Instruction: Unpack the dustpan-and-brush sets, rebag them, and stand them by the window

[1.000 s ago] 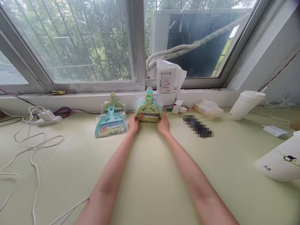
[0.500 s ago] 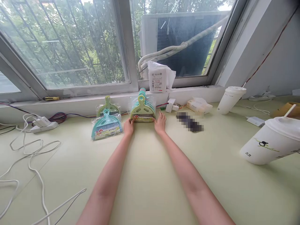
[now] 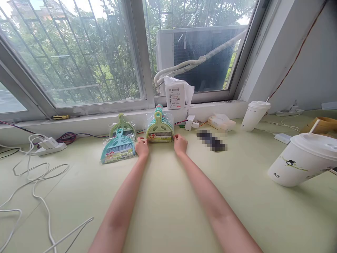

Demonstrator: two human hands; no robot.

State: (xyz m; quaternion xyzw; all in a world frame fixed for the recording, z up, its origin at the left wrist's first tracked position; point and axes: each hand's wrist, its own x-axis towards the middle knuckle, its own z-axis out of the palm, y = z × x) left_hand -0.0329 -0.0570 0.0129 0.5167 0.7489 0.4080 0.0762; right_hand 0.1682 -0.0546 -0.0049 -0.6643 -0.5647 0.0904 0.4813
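A stack of dustpan-and-brush sets (image 3: 159, 128) in clear plastic wrap leans against the low wall below the window, a green one in front. My left hand (image 3: 142, 147) is at its lower left corner, fingers loosely bent and apart, thumb tip by the wrap. At the opposite lower corner, my right hand (image 3: 180, 144) has its fingers curled in against the edge. Left of the stack, a blue dustpan set (image 3: 118, 147) lies in front of a green dustpan set (image 3: 122, 125), both wrapped.
White cables (image 3: 44, 196) and a power strip (image 3: 51, 149) lie to the left. A blurred dark object (image 3: 212, 140), a tissue pack (image 3: 221, 122) and two lidded cups, one large (image 3: 297, 163), one smaller (image 3: 254, 116), stand or lie to the right. A paper pack (image 3: 176, 94) rests on the sill.
My right hand's raised, spread fingers have curled in at the stack's edge. My left hand has shifted slightly left, its fingers loosening. The view has tilted up a little.
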